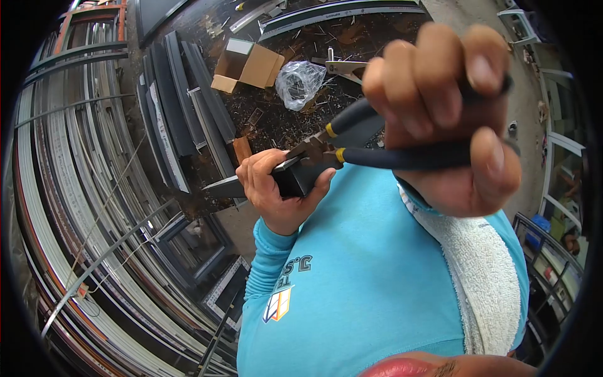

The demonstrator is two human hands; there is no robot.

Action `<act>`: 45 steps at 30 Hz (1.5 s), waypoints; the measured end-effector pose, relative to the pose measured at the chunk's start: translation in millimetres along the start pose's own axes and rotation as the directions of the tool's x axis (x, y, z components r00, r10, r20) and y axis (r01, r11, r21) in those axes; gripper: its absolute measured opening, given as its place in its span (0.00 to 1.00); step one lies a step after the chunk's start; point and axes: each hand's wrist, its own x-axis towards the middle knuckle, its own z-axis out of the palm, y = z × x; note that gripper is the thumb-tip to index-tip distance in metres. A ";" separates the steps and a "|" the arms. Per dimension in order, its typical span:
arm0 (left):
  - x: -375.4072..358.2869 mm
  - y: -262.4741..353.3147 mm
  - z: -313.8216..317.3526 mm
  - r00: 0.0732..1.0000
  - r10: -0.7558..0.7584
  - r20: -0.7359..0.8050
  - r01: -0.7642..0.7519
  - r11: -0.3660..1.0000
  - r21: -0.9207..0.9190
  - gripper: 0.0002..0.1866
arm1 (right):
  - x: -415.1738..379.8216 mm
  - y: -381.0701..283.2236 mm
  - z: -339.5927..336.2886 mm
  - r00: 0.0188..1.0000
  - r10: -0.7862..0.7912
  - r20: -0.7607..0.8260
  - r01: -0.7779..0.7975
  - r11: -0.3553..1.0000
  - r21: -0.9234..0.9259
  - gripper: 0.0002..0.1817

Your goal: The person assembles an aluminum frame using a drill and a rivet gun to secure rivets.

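Note:
In my right hand point(449, 119), close to the camera, is a pair of pliers point(402, 158) with black handles and yellow collars. My fingers and thumb are wrapped around its spread handles. The jaws meet the end of a dark metal profile point(295, 182); whether they bite its edge cannot be made out. My left hand point(270, 182) is closed around that profile near its end, thumb on the near side. The rest of the profile runs off to the left behind my hand.
A dark, debris-strewn worktable point(352, 38) carries an open cardboard box point(251, 66), a crumpled clear plastic bag point(299, 85) and several dark profiles point(179, 94). Long metal bars point(81, 188) fill a rack at left. Framed panels point(565, 151) stand at right.

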 end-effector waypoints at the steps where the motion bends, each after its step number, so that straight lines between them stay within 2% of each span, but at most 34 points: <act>1: 1.0 -0.5 -0.6 1.000 0.005 0.005 -0.005 1.000 0.005 0.35 | -3.4 2.4 -0.3 0.998 -0.050 0.038 0.051 0.998 -0.025 0.13; 5: 2.2 -2.2 -4.3 0.999 -0.004 0.034 0.004 1.000 -0.007 0.31 | -10.5 1.5 6.0 0.992 -0.109 0.071 0.115 0.989 -0.090 0.13; 10: 1.8 -0.5 -4.1 1.000 -0.006 0.024 0.006 1.000 -0.002 0.27 | -18.6 -0.2 16.9 0.990 -0.143 0.018 0.144 0.986 -0.089 0.14; 13: 0.0 1.6 -8.5 0.996 -0.013 0.085 0.011 1.000 0.026 0.31 | -22.2 -1.2 20.5 0.989 -0.150 -0.015 0.147 0.984 -0.101 0.14; 19: -11.5 1.8 -3.1 1.000 0.012 0.005 -0.012 1.000 -0.016 0.32 | -21.0 -5.1 11.3 0.992 -0.121 0.040 0.125 0.987 -0.104 0.12; 23: -13.8 4.1 -3.0 1.000 0.029 0.002 -0.029 1.000 0.004 0.32 | -14.0 0.7 7.9 0.996 -0.083 -0.031 0.082 0.996 -0.038 0.09; 26: -12.5 5.1 -1.9 0.999 0.043 -0.002 -0.043 0.999 0.024 0.33 | -7.0 3.0 -8.3 1.000 -0.021 0.016 0.021 0.999 0.032 0.08; 28: -14.9 3.7 -0.8 0.999 0.046 -0.006 -0.046 0.999 0.021 0.32 | 1.8 5.6 -4.5 1.000 0.009 -0.015 -0.008 0.998 0.061 0.07; 33: -10.2 -3.4 2.4 0.999 0.019 -0.043 -0.020 1.000 -0.007 0.32 | 21.5 8.7 1.2 0.958 0.100 -0.270 -0.010 0.948 0.319 0.10; 34: -8.8 -3.9 3.1 0.999 0.015 -0.045 -0.016 1.000 -0.017 0.32 | 17.2 13.8 -6.6 0.990 0.026 -0.137 0.024 0.935 0.354 0.10; 36: -4.6 -2.2 3.0 0.999 0.007 -0.033 -0.008 1.000 -0.017 0.32 | 7.9 10.8 -7.6 0.995 -0.088 0.040 0.089 0.996 -0.020 0.07; 38: -6.2 3.4 -1.3 1.000 0.003 0.018 -0.003 1.000 -0.005 0.33 | -7.3 1.0 6.1 0.998 -0.058 -0.026 0.057 0.997 -0.055 0.08; 40: -8.7 -0.6 2.9 0.999 0.019 -0.027 -0.019 1.000 -0.004 0.32 | -5.4 -7.2 6.3 0.998 -0.018 0.052 0.025 0.992 -0.125 0.09; 41: -7.5 0.5 2.0 1.000 0.004 -0.024 -0.004 1.000 -0.002 0.32 | -12.3 -1.3 3.3 0.998 -0.061 0.026 0.063 0.995 -0.083 0.09; 44: -7.2 2.7 -0.1 1.000 0.011 -0.025 -0.011 1.000 0.004 0.32 | -19.2 -0.8 -5.3 0.989 -0.106 0.099 0.108 0.994 -0.018 0.09; 45: -6.7 2.8 -0.1 0.999 0.022 -0.028 -0.022 1.000 0.008 0.32 | -17.5 -2.2 -16.1 0.976 -0.105 0.190 0.104 0.995 0.015 0.09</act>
